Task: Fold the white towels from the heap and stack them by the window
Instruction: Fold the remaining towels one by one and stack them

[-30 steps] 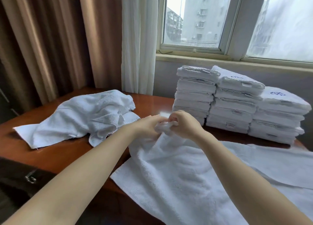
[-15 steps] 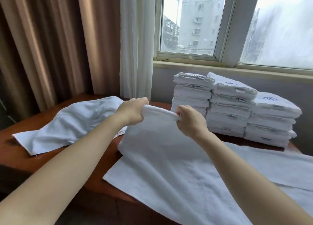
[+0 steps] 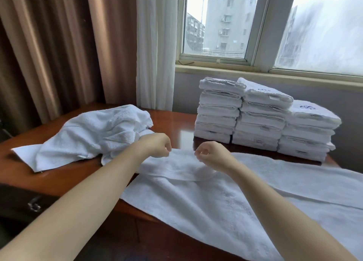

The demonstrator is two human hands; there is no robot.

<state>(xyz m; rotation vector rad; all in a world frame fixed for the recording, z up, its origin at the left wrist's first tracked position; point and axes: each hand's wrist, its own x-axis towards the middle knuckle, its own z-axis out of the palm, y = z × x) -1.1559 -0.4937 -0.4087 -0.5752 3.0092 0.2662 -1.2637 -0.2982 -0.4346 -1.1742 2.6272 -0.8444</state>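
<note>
A white towel (image 3: 216, 201) lies spread along the near side of the wooden desk (image 3: 176, 127), its near edge hanging over the front. Its left end is folded back onto itself as a flat flap. Both hands hover over that flap's far edge, close together but apart. The left hand (image 3: 157, 146) has its fingers curled, with the tips right at the towel's edge. The right hand (image 3: 212, 152) is curled the same way just above the cloth. Whether either grip pinches the towel or is closed on nothing cannot be told. To the left, the heap (image 3: 94, 135) of unfolded white towels sits rumpled on the desk, just beside the left forearm. At the back, three stacks (image 3: 259, 119) of folded towels stand touching side by side under the window (image 3: 216, 25). Blue marks show on the top towels of the middle and right stacks.
</note>
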